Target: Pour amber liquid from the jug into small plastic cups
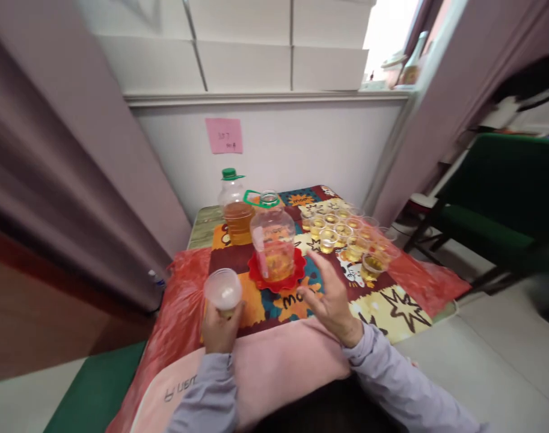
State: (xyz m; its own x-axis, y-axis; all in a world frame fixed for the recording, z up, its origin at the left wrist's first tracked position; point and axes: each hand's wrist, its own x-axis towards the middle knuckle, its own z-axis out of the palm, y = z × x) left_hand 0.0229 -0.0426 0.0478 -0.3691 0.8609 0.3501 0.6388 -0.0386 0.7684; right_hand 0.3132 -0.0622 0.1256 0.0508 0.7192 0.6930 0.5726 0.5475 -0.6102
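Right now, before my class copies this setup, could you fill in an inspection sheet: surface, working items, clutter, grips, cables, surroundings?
Surface: patterned tablecloth, with red plastic sheet showing at both sides.
Working items: uncapped jug with a little yellow liquid, on a red scalloped tray; green-capped jug of amber liquid behind it; clear plastic cups grouped at right, several holding yellow liquid.
Clutter: pink cloth along the near edge.
Grips: left grip holds a translucent plastic cup, contents unclear; right grip is open, holding nothing.
Cables: cannot tell; the floor at right is blurred.
Surroundings: pink note on the wall, green chair at right, curtain at left.
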